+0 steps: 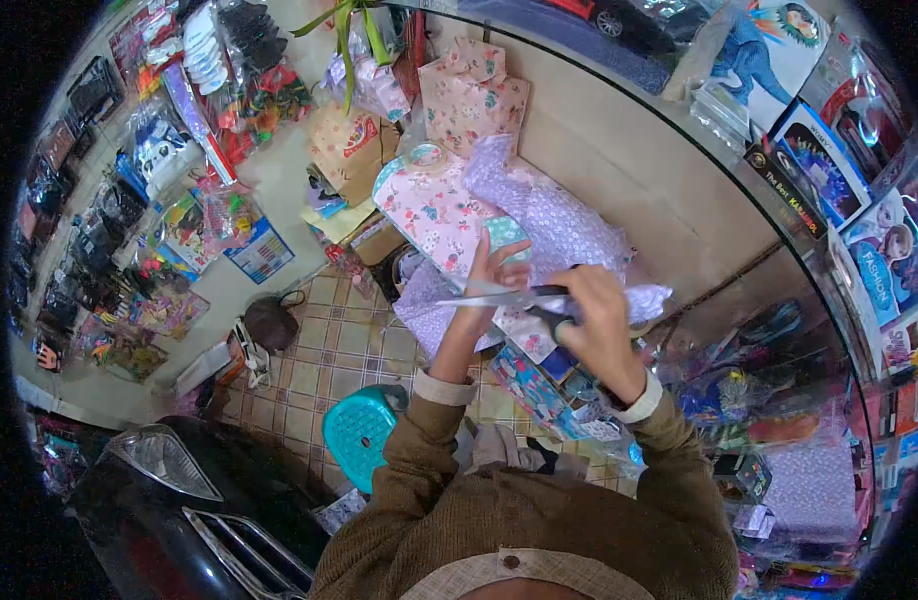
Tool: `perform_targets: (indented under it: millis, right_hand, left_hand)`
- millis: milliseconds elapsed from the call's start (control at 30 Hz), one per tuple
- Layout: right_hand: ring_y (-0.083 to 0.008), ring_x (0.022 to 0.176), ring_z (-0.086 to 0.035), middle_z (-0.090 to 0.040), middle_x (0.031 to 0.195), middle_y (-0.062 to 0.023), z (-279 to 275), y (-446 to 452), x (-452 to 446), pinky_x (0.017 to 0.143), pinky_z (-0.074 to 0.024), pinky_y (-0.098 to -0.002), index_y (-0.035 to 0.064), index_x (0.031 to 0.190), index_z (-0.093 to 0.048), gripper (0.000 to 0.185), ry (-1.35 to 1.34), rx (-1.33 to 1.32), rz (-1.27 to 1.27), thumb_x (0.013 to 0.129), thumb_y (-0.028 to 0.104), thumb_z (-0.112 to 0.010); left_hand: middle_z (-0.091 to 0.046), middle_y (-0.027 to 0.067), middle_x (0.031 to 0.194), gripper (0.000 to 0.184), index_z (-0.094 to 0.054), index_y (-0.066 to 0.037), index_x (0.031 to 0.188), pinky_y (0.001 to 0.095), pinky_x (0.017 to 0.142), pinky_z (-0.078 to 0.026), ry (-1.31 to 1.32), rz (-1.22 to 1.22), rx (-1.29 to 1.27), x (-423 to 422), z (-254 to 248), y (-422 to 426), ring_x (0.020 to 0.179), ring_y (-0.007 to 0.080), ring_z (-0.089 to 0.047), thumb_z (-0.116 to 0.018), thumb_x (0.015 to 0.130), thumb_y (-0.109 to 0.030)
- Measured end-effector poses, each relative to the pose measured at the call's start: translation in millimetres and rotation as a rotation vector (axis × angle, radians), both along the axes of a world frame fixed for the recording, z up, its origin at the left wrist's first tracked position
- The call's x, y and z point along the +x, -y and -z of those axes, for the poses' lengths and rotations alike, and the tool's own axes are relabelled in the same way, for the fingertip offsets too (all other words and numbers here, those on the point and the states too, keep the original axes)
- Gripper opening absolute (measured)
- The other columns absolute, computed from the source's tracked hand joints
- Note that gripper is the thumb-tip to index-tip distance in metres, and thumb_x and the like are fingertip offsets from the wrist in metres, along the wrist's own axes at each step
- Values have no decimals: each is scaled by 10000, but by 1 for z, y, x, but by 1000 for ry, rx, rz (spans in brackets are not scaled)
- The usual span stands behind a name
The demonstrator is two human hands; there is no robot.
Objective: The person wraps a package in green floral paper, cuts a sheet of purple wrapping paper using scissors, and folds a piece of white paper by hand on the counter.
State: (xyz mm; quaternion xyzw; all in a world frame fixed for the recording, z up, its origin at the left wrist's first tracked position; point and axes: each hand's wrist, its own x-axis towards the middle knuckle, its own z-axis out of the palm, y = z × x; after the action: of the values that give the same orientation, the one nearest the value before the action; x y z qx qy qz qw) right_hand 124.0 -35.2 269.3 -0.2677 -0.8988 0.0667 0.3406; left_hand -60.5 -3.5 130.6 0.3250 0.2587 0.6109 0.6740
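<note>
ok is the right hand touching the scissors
Touching: the head view shows the right hand wrapped around the black handles of the scissors, with no gap between.

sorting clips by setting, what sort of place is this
Probably a toy or gift shop: plastic-bagged goods hang at the left, while a FASHION box and a KARAMBOL box sit among packaged items at the right.
</note>
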Motion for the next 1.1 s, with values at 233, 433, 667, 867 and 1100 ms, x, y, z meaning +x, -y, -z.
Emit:
perform_targets:
  millis: [233, 433, 667, 867, 1100]
  right_hand:
    - [-164, 702, -575, -609, 837, -97, 41, -12, -38, 629, -460, -288, 25, 950, -594, 443, -16, -508, -205, 640, 204, -856]
    - [-88, 765, -616, -595, 780, -28, 32, -108, 14, 647, -505, -234, -42, 1075, -519, 437, -50, -810, -76, 674, -140, -660]
    - [-227, 698, -610, -601, 741, -124, 82, -159, 15, 610, -481, -352, 48, 954, -588, 384, 161, -544, 213, 625, 38, -786]
    - [-182, 664, -606, -616, 710, -77, 100, -185, 18, 634, -508, -311, 34, 881, -661, 320, 149, -183, 110, 585, -9, -776]
    - [-264, 865, -638, -665, 873, -127, 86, -238, -5, 783, -509, -380, 78, 834, -705, 246, 477, -121, 201, 621, -39, -667]
  left_hand:
    - [-604, 78, 998, 670, -289, -31, 1447, 263, 798, -483, -86, -105, -97, 5, 25, 27, 868, 134, -597, -633, 875, -74]
    - [-583, 114, 1224, 619, -323, -16, 1425, 282, 914, -466, 6, -240, -117, -31, 47, 74, 1076, 172, -580, -595, 869, -18]
    - [-454, 133, 1391, 642, -302, -13, 1433, 358, 1052, -367, 304, -478, -69, -60, 92, 137, 1231, 231, -488, -576, 856, -75]
    - [-451, 124, 1399, 616, -302, -11, 1437, 342, 1054, -359, 222, -461, -142, -70, 102, 123, 1254, 222, -465, -559, 884, -96]
    - [-391, 92, 1448, 699, -239, -27, 1476, 302, 1048, -355, 187, -354, -213, -72, 122, 98, 1272, 201, -435, -589, 874, -85]
